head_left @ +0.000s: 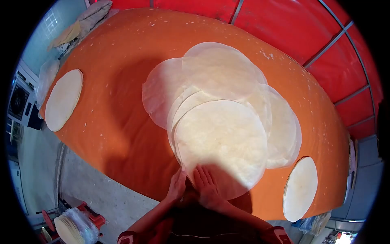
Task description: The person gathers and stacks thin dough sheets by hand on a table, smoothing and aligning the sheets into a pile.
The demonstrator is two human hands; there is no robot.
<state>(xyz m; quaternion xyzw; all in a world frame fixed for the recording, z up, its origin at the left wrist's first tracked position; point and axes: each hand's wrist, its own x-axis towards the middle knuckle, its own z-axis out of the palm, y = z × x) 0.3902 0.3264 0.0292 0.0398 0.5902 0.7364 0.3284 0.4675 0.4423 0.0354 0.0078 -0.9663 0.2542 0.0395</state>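
Orange cloth covers the broad worktop [122,40], on which thin, pale round sheets are spread in overlapping layers across the centre of the frame. The uppermost large round [221,142] is laid nearest the person, probably so that its near edge can be reached without stretching. Beneath and beyond it, more translucent rounds [221,69] are fanned outward, their rims offset, which seems to leave separate edges exposed for the fingers.

At the bottom centre, the right hand [208,191] is held wide and flat, its fingers rested on the near part of the large round, as if it were being steadied or smoothed. The left hand [177,184] is kept beside the lower-left rim, fingers extended and fairly close together; whether the edge is pinched there cannot be told.

A smaller pale stack [63,100] is set at the left of the frame, and another stack [300,189] at the lower right, both well apart from the fan, perhaps to keep them out of its way. At the lower left, further rounds [68,231] are placed beside clear plastic [85,225].
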